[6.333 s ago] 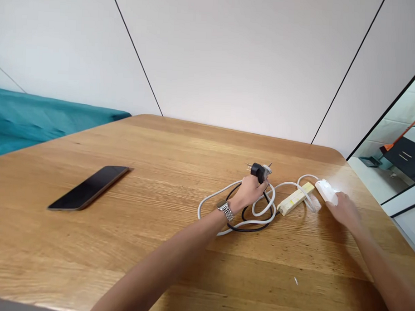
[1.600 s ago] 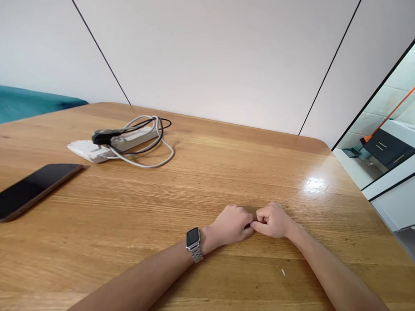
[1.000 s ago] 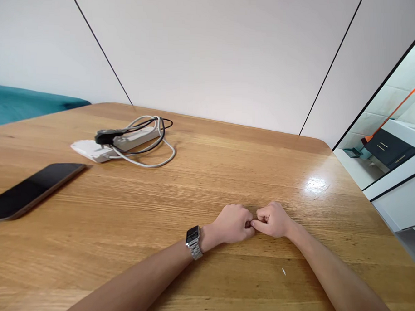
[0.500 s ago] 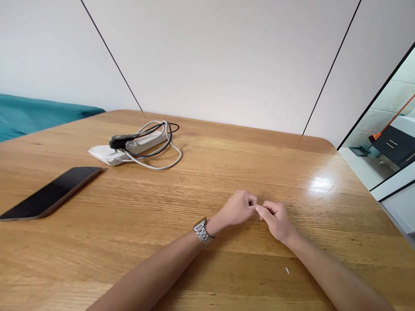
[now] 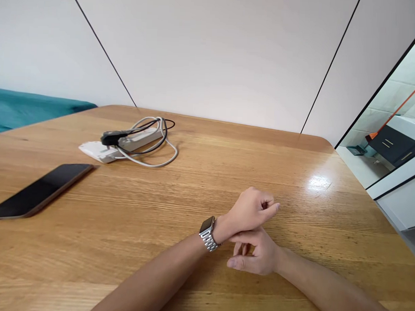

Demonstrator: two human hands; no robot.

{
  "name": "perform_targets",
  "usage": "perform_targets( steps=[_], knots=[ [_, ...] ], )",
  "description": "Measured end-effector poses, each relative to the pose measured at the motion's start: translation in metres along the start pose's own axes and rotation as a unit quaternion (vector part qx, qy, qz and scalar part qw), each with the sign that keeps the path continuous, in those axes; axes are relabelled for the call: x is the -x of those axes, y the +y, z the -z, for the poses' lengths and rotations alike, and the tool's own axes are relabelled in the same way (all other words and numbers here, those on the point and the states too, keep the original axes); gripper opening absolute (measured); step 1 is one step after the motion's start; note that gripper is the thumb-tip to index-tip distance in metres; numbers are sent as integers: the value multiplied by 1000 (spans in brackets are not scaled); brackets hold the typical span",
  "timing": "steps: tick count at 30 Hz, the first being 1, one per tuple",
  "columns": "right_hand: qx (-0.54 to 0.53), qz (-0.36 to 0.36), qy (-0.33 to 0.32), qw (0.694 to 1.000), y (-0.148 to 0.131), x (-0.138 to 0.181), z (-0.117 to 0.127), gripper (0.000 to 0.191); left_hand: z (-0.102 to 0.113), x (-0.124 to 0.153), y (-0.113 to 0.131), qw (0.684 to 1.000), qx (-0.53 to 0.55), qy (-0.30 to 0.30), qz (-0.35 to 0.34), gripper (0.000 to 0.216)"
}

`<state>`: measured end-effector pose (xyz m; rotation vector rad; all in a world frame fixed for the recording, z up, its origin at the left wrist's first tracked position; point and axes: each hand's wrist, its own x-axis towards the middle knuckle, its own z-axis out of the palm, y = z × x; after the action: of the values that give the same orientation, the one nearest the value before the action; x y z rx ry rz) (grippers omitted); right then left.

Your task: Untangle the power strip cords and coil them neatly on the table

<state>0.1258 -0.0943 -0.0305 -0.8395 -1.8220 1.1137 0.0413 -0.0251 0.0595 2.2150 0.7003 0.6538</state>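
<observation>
My left hand (image 5: 252,209) hangs over the table with its fingers curled in and the thumb laid along them; nothing shows in it. A smartwatch (image 5: 208,232) with a silver link band sits on my left wrist. Just below that wrist is my right hand (image 5: 260,256), its thumb apart from its bent fingers. The right fingertips reach beneath the left wrist, close to the watch band, and are partly hidden there. Whether they touch the wrist I cannot tell. I see nothing held in my right hand.
A phone (image 5: 39,190) lies on the wooden table (image 5: 131,198) at the left. Behind it is a white power strip (image 5: 97,150) with a black plug (image 5: 113,137) and looped cables (image 5: 164,161). A white wall (image 5: 211,60) borders the far edge; a doorway opens at the right.
My hands were meeting at the fingertips and have parted. The right hand has moved down and left, under the left wrist; its thumb has opened. The left has shifted slightly right. The view moved slightly.
</observation>
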Motion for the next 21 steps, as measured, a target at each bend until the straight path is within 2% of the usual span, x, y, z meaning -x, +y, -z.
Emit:
perform_targets(
  steps=[5,10,14,18,21],
  knots=[
    [-18,-43,-9,999,-5,0,1,50,-3,0,0,1000,-18,-9,-6,42],
    [-27,-50,-10,998,-6,0,2,46,-4,-2,-5,1000,1,-12,8,42],
    [-28,-62,-2,998,-6,-1,3,40,-3,-3,-6,999,23,-39,5,41],
    [-29,-100,-9,995,-5,0,2,37,-5,-2,-4,998,-3,-64,-12,37],
    [-43,-121,4,992,-4,0,1,42,-7,-1,-4,997,-36,-68,-30,35]
  ],
)
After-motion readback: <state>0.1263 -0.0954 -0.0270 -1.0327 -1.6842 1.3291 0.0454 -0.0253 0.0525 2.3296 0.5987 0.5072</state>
